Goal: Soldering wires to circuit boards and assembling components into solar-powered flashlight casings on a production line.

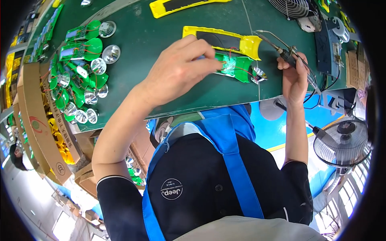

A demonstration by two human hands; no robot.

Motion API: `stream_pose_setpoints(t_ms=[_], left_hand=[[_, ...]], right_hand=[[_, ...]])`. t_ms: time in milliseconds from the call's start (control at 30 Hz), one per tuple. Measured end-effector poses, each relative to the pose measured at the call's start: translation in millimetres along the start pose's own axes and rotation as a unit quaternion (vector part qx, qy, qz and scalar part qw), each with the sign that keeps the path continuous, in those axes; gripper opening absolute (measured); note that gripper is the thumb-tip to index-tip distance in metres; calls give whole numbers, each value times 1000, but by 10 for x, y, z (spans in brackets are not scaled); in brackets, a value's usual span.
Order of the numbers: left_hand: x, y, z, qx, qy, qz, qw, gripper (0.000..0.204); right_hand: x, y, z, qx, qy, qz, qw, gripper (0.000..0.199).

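Note:
My left hand (181, 68) reaches over the green table (161, 36) and pinches the near end of a green circuit board (235, 66) with red wires. A small silver reflector (259, 74) lies at the board's right end. Just behind the board lies a yellow housing with a black panel (225, 40). My right hand (294, 78) grips a soldering iron (283, 51) whose thin tip points left, toward the yellow housing's right end. A cable trails from the iron past my right wrist.
Several green boards with silver reflectors (80, 72) are heaped at the table's left. A second yellow housing (181, 5) lies at the far edge. Cardboard boxes (36, 120) holding yellow parts stand on the left. A standing fan (341, 145) is at lower right, a wire fan guard (292, 6) at top.

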State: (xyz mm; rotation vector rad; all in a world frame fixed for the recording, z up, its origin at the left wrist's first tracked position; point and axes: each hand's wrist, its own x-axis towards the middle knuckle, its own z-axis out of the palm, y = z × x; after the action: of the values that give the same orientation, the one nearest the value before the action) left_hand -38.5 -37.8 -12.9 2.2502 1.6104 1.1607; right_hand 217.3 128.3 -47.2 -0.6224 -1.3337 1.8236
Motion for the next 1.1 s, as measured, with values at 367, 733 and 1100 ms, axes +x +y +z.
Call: stream_pose_setpoints(t_ms=[367, 733, 1100], left_hand=[[160, 169, 37, 63, -110, -96, 987, 12], [234, 299, 53, 115, -132, -156, 972, 18], [250, 294, 103, 143, -120, -147, 971, 19]], right_hand=[[155, -262, 74, -99, -111, 116, 982, 24], [342, -305, 207, -163, -195, 156, 954, 28], [315, -291, 229, -186, -191, 164, 950, 28]])
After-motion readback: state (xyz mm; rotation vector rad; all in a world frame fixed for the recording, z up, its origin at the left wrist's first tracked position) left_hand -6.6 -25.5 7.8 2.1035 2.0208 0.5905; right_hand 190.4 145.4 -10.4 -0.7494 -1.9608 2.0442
